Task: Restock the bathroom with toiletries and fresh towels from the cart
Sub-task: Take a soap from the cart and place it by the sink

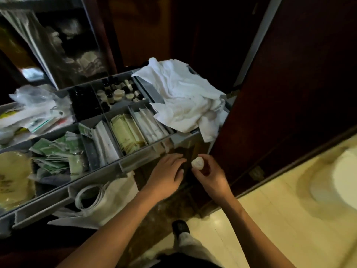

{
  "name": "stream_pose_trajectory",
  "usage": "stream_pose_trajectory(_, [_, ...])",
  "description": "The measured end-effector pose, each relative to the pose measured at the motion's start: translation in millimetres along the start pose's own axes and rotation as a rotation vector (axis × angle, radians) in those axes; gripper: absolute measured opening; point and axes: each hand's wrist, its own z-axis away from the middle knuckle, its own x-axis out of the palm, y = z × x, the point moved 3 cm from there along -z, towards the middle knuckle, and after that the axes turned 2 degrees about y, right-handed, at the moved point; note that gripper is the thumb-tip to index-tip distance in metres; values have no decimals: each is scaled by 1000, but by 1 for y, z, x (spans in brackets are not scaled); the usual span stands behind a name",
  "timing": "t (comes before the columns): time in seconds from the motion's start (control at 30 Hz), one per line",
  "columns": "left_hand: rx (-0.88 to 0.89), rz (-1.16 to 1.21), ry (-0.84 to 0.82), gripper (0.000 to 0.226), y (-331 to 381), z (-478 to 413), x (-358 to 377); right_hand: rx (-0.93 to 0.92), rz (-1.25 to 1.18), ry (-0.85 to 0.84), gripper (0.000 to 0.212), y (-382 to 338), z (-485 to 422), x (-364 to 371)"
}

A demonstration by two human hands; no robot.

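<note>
I pinch a small, pale heart-shaped toiletry (197,163) in my right hand (211,179), just off the grey cart (123,167). Crumpled white towels (185,97) lie heaped on its right end, with little bottles (116,92) upright in a rear compartment.

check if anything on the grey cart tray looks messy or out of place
Yes. The crumpled white towels are heaped unfolded at the right end of the grey divided cart tray, spilling over its rim and the neighbouring packet compartment. The green sachets at the left lie jumbled.
</note>
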Motion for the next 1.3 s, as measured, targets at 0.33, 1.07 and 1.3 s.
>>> stream_pose_trajectory(0.33, [33,376,-437,36,105,49,78,226,-20,267,40,55,147,-56])
stream_pose_trajectory(1.07, [284,445,-1003,19,392,219,238,604,-105,735,45,163,498,-192])
stream_pose_trajectory(1.3, [410,416,-1069,20,493,310,281,674,-20,822,40,186,633,-238])
